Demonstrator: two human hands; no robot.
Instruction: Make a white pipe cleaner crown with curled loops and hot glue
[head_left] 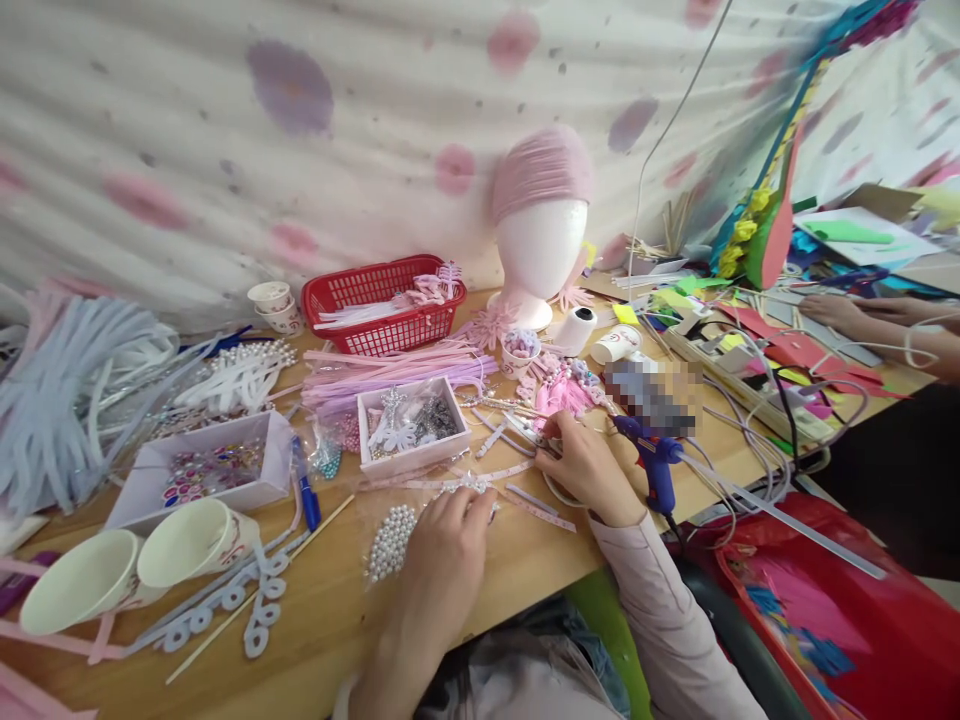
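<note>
My left hand (450,540) rests at the table's front, its curled fingers closed over small pearly pieces (469,484); what exactly it grips is hidden. Just left of it lies a clear bag of silver pearl beads (391,542). To the right, my right hand (581,462) has its thumb and fingers bent together near thin white and lilac strips, and anything between them is too small to name. A pink tape measure (551,515) runs between the hands. The blue glue gun (657,465) stands right of my right hand, with a long clear glue stick (795,520).
Behind are a white box (412,460), a red basket (382,330) and a foam head (541,245) in a pink cap. Paper cups (82,585) and a bead box (210,465) stand left. Cables and a power strip (750,385) lie right, near another person's hand (832,312).
</note>
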